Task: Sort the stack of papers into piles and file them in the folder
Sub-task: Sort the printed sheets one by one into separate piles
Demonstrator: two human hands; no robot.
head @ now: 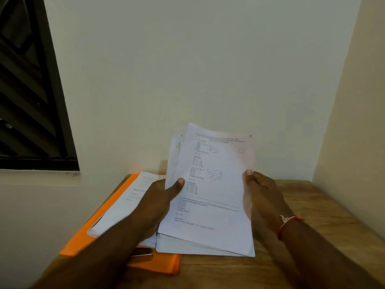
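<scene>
I hold a stack of white printed papers point(212, 184) tilted up over the wooden table point(308, 213). My left hand point(158, 201) grips its left edge, thumb on the front sheet. On the right edge, my right hand point(260, 197) holds it with the thumb on top; a red thread is tied around that wrist. An orange folder point(83, 236) lies open on the table's left part. A pile of white sheets point(125, 205) rests on the folder, partly hidden by my left forearm. A metal clip point(143, 252) shows at the folder's near edge.
The table stands in a corner: a pale wall behind, a cream wall on the right. A dark window with slanted bars point(27, 90) is at upper left, above a white ledge. Bare wood shows to the right of the papers.
</scene>
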